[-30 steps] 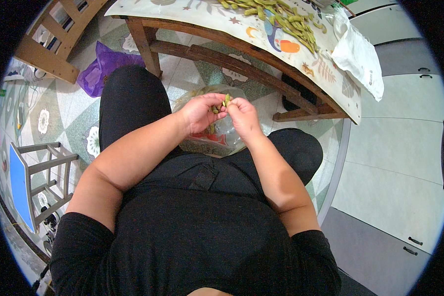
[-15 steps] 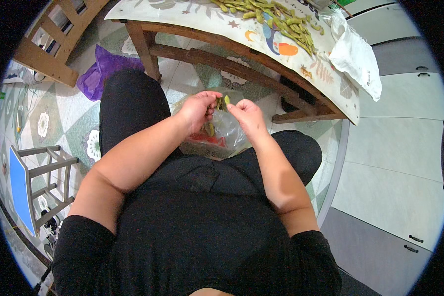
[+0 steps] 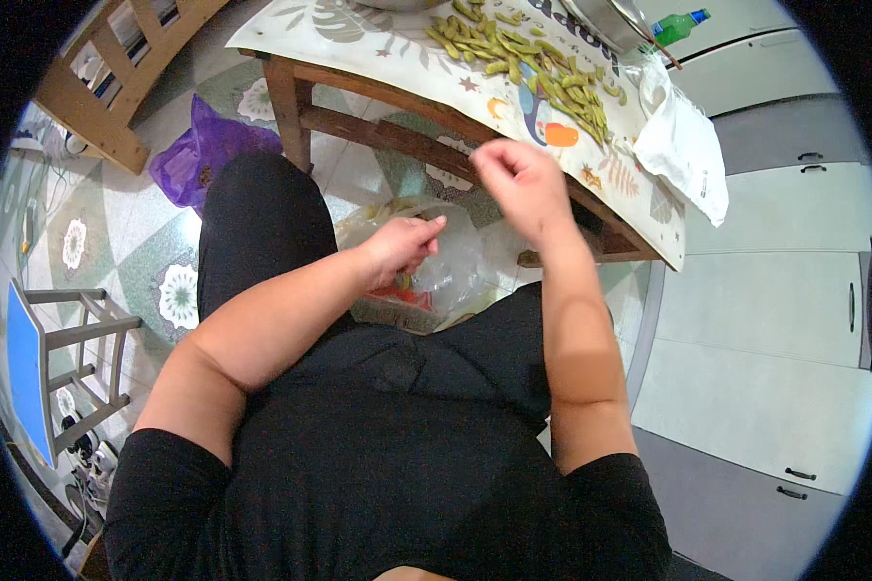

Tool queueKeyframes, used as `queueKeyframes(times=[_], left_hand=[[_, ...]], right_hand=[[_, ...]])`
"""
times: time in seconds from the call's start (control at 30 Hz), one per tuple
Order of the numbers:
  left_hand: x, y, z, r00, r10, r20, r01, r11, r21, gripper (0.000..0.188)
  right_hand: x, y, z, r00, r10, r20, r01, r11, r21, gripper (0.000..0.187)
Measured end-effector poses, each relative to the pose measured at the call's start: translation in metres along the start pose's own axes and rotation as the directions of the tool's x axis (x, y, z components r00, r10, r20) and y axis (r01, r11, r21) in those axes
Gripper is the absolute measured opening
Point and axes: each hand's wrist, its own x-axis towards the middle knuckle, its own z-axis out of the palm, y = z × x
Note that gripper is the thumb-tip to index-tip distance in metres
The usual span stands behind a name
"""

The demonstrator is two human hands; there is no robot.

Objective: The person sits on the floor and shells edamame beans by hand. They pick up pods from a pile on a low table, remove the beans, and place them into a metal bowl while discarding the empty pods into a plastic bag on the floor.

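My left hand [image 3: 404,252] is closed over a clear plastic bag [image 3: 460,257] between my knees, its thumb pressed on the curled fingers. Whatever it may hold is hidden. Raised at the table's near edge, my right hand [image 3: 528,189] has its fingers drawn together and slightly blurred; I cannot make out anything in them. Green edamame pods [image 3: 494,46] lie loosely spread across the table [image 3: 358,48], beyond the right hand. Something red [image 3: 407,294] and some greenish bits show inside the bag.
A white plastic bag [image 3: 683,155] hangs over the table's right end. Behind it are a metal pan [image 3: 606,21] and a green bottle [image 3: 680,26]. On the floor at left sit a purple bag [image 3: 189,155] and a blue-topped stool [image 3: 29,373]. Pale cabinets [image 3: 746,300] line the right.
My right hand has left the left hand and risen toward the table. The pod seen between both hands no longer shows. The view has shifted, revealing more of the table's far side.
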Motion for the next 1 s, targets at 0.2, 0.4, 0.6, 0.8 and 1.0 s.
queueKeyframes(times=[0.2, 0.4, 0.6, 0.8, 1.0], left_hand=[[0.007, -0.006, -0.007, 0.997, 0.065, 0.031, -0.063, 0.997, -0.042, 0.017], [0.011, -0.008, -0.009, 0.994, 0.1, -0.033, -0.101, 0.995, -0.026, 0.014], [0.01, -0.011, -0.012, 0.99, 0.125, -0.066, -0.126, 0.992, -0.015, 0.018], [0.01, -0.009, -0.01, 0.992, 0.103, -0.066, -0.106, 0.993, -0.046, 0.028], [0.014, -0.012, -0.004, 0.986, 0.152, -0.07, -0.153, 0.988, -0.014, 0.025]], right_hand=[[0.079, -0.007, -0.022, 0.893, -0.433, -0.122, 0.237, 0.683, -0.691, 0.014], [0.107, 0.001, -0.02, 0.89, -0.43, 0.152, 0.335, 0.388, -0.859, 0.015], [0.096, 0.009, -0.042, 0.756, -0.551, -0.353, 0.197, 0.706, -0.68, 0.013], [0.067, 0.035, -0.049, 0.832, -0.104, -0.545, 0.178, 0.98, 0.085, 0.015], [0.045, 0.036, -0.048, 0.795, -0.236, -0.558, 0.165, 0.971, -0.175, 0.016]])
